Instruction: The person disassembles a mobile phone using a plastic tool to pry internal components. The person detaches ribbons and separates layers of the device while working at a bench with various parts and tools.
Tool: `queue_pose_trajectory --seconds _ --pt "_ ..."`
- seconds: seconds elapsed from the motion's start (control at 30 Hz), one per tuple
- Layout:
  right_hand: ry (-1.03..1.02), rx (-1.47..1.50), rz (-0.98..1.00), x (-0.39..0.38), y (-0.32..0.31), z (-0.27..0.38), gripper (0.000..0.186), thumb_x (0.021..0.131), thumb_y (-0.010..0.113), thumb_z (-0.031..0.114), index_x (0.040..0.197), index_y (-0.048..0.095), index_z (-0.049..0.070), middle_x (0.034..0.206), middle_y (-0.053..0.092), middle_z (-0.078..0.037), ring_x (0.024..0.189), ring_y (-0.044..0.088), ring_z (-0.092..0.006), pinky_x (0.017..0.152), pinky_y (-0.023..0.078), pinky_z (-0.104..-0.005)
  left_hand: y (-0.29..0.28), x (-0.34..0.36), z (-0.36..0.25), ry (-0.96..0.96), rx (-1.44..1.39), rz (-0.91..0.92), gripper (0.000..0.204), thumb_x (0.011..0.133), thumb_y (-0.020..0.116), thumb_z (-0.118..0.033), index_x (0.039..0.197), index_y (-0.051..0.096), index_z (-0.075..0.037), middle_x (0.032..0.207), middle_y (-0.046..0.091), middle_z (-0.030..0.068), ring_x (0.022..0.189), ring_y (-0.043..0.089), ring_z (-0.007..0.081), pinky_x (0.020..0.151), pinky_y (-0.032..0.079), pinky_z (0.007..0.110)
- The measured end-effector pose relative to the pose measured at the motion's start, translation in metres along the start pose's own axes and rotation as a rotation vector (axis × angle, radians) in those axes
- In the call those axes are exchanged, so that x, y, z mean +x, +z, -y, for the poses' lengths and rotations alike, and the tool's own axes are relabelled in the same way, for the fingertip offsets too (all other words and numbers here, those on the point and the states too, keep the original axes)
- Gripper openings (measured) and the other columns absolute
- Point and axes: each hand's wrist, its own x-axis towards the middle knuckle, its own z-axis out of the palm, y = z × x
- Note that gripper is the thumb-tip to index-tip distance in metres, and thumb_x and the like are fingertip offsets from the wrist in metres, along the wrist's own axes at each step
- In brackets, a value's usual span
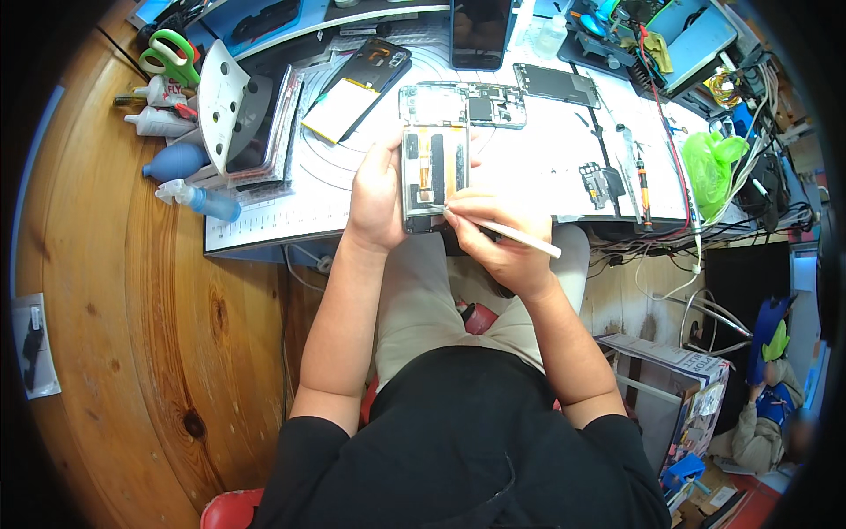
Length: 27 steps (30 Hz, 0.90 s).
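My left hand (374, 203) is closed around the left side of an opened phone housing (450, 163), held upright at the table's front edge. Inside it, an orange flex cable and dark compartments show. Pinched in my right hand (511, 242) is a slim white pen-shaped tool (534, 242), its tip against the lower part of the housing. Just behind lies another opened phone (498, 106) with its inner parts bare. To the left of that rests a dark phone part (379, 66) with a white, yellow-edged battery-like piece (339, 110) on it.
A dark phone panel (557, 85), small phone parts (601, 185) and an orange-handled screwdriver (643, 181) lie right. Left stand green-handled scissors (172, 57), a blue blower bulb (172, 164) and a spray bottle (207, 201). A green bag (709, 167) sits among cables. Another person (765, 423) is lower right.
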Motion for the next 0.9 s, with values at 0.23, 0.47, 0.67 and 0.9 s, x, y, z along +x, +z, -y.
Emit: queue_pose_trajectory --seconds 0.23,0.47,0.67,0.9 --pt "0.129 0.054 -0.108 -0.005 -0.001 0.007 0.014 0.089 0.075 -0.001 0.103 0.074 -0.005 0.094 0.077 -0.013 0.078 0.070 -0.0136 0.072 0.055 -0.0259 0.002 0.001 -0.002 -0.015 -0.007 0.035 0.065 0.108 0.019 -0.037 0.142 0.046 0.012 0.134 0.061 0.0286 0.113 0.068 0.0357 0.099 0.057 0.046" --pt "0.132 0.074 -0.120 0.003 -0.004 0.011 0.017 0.092 0.073 -0.001 0.108 0.073 -0.007 0.103 0.076 -0.015 0.081 0.069 -0.0120 0.073 0.055 -0.0243 0.004 -0.002 -0.002 -0.006 -0.139 0.114 0.069 0.106 0.019 -0.040 0.144 0.044 0.012 0.135 0.060 0.0302 0.112 0.068 0.0356 0.096 0.059 0.047" --pt "0.155 -0.003 -0.144 0.004 -0.003 0.015 0.016 0.093 0.071 -0.001 0.108 0.073 -0.007 0.103 0.076 -0.014 0.083 0.071 -0.0141 0.076 0.057 -0.0254 0.008 -0.003 -0.002 0.001 -0.233 0.178 0.060 0.103 0.029 -0.033 0.144 0.043 0.010 0.130 0.062 0.0301 0.112 0.068 0.0366 0.095 0.060 0.046" --pt "0.120 -0.096 -0.170 0.002 0.004 0.011 0.019 0.089 0.075 -0.002 0.107 0.074 -0.004 0.097 0.076 -0.014 0.082 0.072 -0.0162 0.076 0.057 -0.0273 0.012 -0.004 0.004 0.195 0.285 -0.116 0.064 0.082 0.044 0.011 0.145 0.037 0.003 0.134 0.056 0.0232 0.120 0.064 0.0342 0.103 0.056 0.045"
